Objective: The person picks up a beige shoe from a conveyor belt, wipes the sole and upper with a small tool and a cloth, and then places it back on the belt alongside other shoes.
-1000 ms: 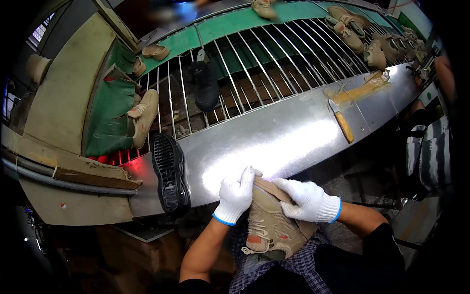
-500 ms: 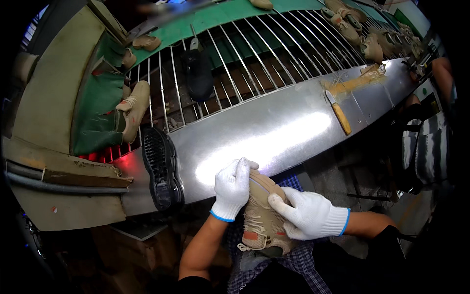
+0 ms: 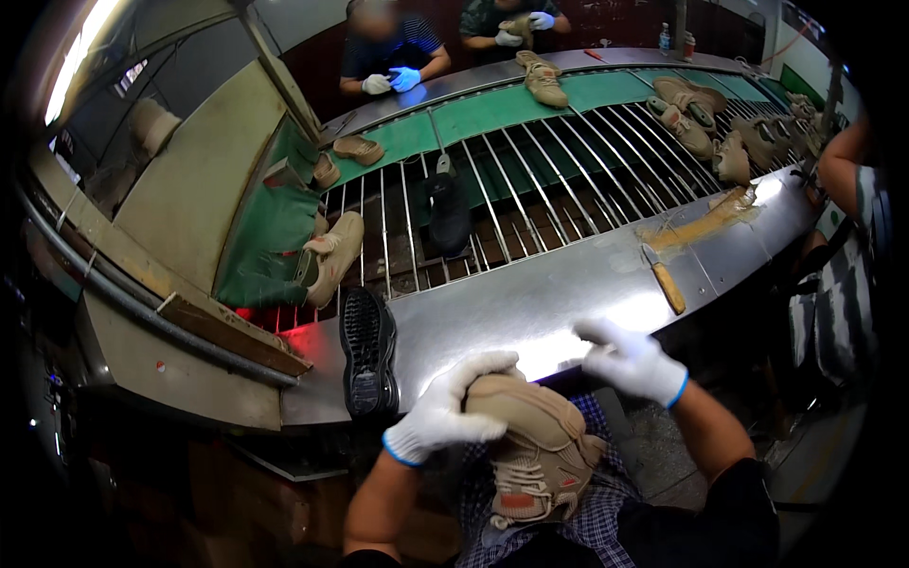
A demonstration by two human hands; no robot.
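Observation:
A beige lace-up sneaker (image 3: pixel 535 464) rests in my lap against a checked apron, toe away from me and tan sole rim showing. My left hand (image 3: pixel 445 407), in a white knit glove, wraps round the left side of its toe. Lifted off the shoe to the right, my right hand (image 3: pixel 639 364), gloved alike, has its fingers apart with nothing seen in them; they are slightly blurred. A black shoe sole (image 3: pixel 367 355), tread up, lies on the metal ledge to the left. Farther right on the ledge lies a knife (image 3: pixel 668 287) with a wooden handle.
Beyond the metal ledge (image 3: pixel 492 317) runs a rack of metal bars (image 3: pixel 521 189) bearing a black shoe (image 3: pixel 448 213). Beige shoes (image 3: pixel 336 256) lie at left, with several more at far right. Two people with gloved hands (image 3: pixel 405 79) work across the green strip (image 3: pixel 473 112).
My right hand has let go of the sneaker and moved up and right. The left hand has shifted round the toe, and the shoe has turned. The view has tilted up, revealing people opposite.

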